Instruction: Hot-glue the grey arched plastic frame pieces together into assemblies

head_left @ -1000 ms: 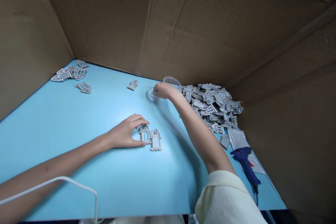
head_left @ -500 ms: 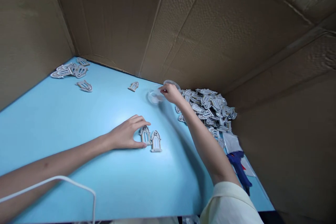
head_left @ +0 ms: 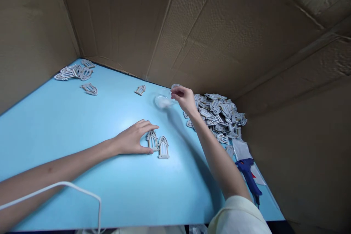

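My left hand rests on the table with thumb and index finger closed around the ends of a small arched window-shaped piece. Close beside it on the right lies a second arched piece with a pale middle. Further back, my right hand is raised with its fingertips pinched together; whatever they hold is too small to make out. Just left of those fingers stands a clear plastic tub with something whitish inside. A round clear rim shows partly behind the hand.
A large heap of similar arched pieces lies at the right against the cardboard wall. A blue glue gun sits near the right edge. More pieces lie back left, and one piece alone. A white cable crosses the lower left.
My right hand has shifted a little to the right, away from the tub, fingers still pinched. My left hand stays at the arched piece.
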`<state>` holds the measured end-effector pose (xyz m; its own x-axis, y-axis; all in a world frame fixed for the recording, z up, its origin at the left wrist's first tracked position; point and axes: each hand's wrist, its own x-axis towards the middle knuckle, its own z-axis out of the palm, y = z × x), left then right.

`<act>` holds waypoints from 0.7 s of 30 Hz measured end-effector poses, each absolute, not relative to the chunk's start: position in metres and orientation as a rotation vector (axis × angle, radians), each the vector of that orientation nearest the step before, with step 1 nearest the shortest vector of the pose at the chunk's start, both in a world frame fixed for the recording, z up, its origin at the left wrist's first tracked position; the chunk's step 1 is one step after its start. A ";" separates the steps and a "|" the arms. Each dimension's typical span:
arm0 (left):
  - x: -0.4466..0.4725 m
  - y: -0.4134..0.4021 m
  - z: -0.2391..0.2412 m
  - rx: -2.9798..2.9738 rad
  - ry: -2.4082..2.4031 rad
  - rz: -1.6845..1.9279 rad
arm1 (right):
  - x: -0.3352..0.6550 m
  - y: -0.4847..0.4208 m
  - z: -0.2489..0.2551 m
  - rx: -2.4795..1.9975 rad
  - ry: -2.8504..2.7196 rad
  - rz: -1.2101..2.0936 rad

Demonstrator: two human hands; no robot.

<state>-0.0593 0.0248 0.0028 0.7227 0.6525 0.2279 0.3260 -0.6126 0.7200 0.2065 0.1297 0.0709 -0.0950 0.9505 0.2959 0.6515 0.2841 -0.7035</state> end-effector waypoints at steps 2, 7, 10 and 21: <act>-0.059 0.025 0.003 2.228 0.729 0.636 | 0.199 0.094 0.062 -1.286 -1.683 0.789; -0.062 0.026 0.001 2.150 0.722 0.627 | 0.172 -0.011 0.027 -1.238 -1.623 1.050; -0.065 0.026 0.003 2.144 0.728 0.581 | 0.160 -0.041 0.015 -1.245 -1.685 0.911; -0.067 0.026 0.007 2.202 0.763 0.529 | 0.162 -0.035 0.008 -1.096 -1.847 0.857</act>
<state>-0.0674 0.0257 0.0072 0.7387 0.6605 0.1343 0.3583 -0.5536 0.7518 0.1618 -0.0351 0.0082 -0.2993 0.9076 0.2944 0.3611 0.3933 -0.8455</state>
